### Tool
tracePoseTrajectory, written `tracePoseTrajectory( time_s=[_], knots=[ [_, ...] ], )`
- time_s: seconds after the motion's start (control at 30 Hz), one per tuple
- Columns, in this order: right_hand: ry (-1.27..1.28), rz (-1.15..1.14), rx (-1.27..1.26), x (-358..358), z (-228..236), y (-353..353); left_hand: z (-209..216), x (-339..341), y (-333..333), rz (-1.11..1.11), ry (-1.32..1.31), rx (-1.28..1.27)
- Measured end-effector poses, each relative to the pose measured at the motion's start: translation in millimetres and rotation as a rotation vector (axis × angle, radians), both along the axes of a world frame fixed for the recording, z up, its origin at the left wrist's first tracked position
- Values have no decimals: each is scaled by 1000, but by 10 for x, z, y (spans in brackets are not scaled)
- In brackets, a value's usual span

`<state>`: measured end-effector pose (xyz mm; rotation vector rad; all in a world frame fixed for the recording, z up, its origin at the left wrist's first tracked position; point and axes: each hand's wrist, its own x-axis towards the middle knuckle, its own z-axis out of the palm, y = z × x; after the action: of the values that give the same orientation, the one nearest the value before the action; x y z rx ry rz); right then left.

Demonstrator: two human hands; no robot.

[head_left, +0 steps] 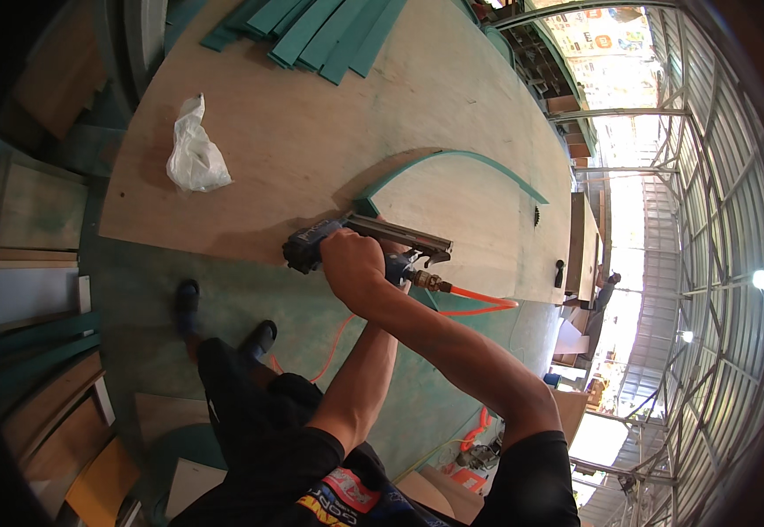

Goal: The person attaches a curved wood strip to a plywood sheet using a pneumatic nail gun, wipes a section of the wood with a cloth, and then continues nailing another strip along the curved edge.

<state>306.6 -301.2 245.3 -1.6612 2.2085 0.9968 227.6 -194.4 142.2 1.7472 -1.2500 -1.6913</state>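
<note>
Right hand (353, 261) grips the nail gun (360, 239) at the curved green strip (452, 158); left hand seems hidden beneath, perhaps near the nose, risking a nail strike.

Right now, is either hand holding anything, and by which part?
The right hand grips a blue pneumatic nail gun by its handle, above the orange air hose. The left hand is hidden behind it; its hold cannot be told.

my arms are bare below short black sleeves (535, 474). black shirt (311, 474) with a red, yellow and blue print low on the front. black trousers (232, 386). dark shoes (188, 303), one on each foot.
</note>
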Motion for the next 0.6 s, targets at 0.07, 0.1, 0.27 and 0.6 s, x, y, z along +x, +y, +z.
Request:
tracePoseTrajectory(
  time_s=[0.07, 0.1, 0.27, 0.6],
  knots=[
    [-23, 15, -35, -7, 18, 19, -3, -3, 12, -4, -6, 2],
    [-23, 12, -31, -24, 34, 17, 1, -27, 25, -7, 2, 6],
    [-40, 6, -1, -58, 72, -15, -55, -119, 45, -16, 23, 0],
    [34, 66, -40, -47, 36, -29, -73, -83, -64, -1, -20, 0]
  ],
)
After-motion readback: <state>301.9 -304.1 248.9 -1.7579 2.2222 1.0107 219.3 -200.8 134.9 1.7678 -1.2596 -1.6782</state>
